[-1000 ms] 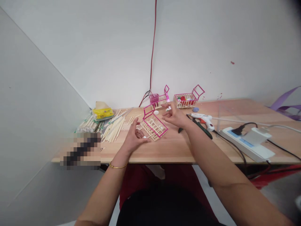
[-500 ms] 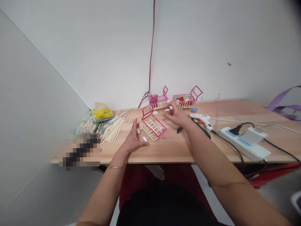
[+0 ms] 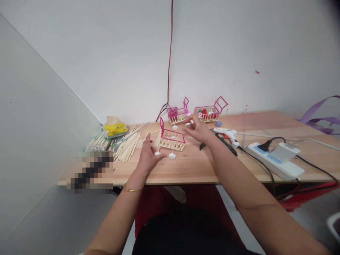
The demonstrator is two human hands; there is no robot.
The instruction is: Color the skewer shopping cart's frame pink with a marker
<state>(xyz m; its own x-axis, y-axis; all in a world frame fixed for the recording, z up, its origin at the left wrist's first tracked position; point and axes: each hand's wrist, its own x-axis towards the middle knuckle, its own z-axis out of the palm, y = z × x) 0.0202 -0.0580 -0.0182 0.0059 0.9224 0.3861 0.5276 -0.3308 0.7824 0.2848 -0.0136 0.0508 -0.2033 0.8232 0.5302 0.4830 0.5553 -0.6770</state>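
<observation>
A small cart of pale wooden sticks (image 3: 172, 143) with a magenta rim and handle stands upright on white round wheels (image 3: 172, 156). My left hand (image 3: 148, 154) is at its left side, thumb and fingers apart, by the left wheel. Whether a fingertip touches the cart I cannot tell. My right hand (image 3: 198, 129) hovers beyond the cart's right end, with a slim pink-and-white pen-like stick (image 3: 187, 111) at its fingers. Behind it are a second stick cart (image 3: 178, 118) and a third cart (image 3: 208, 114) containing colored caps.
A pink cup (image 3: 172, 112) sits at the wall. To the left lie loose sticks (image 3: 127, 150) and a yellow packet (image 3: 115, 130). A hot glue gun (image 3: 225, 133), dark-handled pliers (image 3: 227, 145), a blue cap (image 3: 218, 123) and a power strip (image 3: 275, 161) with cables are on the right.
The near cart has gone from tilted to upright on its wheels. My left fingers have shifted slightly left; my right hand stays almost in place with the stick.
</observation>
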